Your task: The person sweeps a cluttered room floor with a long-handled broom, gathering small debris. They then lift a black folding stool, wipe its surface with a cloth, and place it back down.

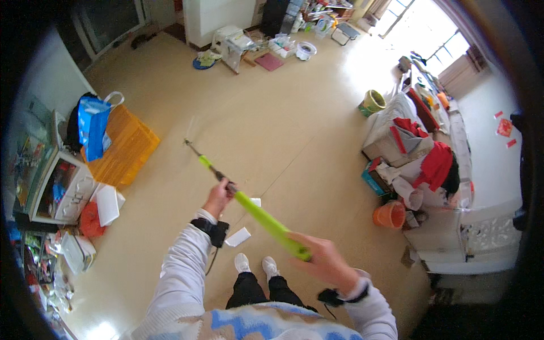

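A lime-green telescopic pole with dark and thin metal sections slants across the middle of the view. My left hand grips its dark joint, about midway along. At the thick near end, my right hand holds the green tube and is slightly blurred. The pole's narrow tip points to the far left, over the beige floor; whether it touches the floor I cannot tell. A white flat piece lies in front of my shoes. Another white piece is partly behind the pole.
To the left stands a wooden-topped table with a blue bag, beside a white cabinet. On the right are a clothes-strewn sofa, an orange bin and a green-yellow bin. A folding stool stands far back.
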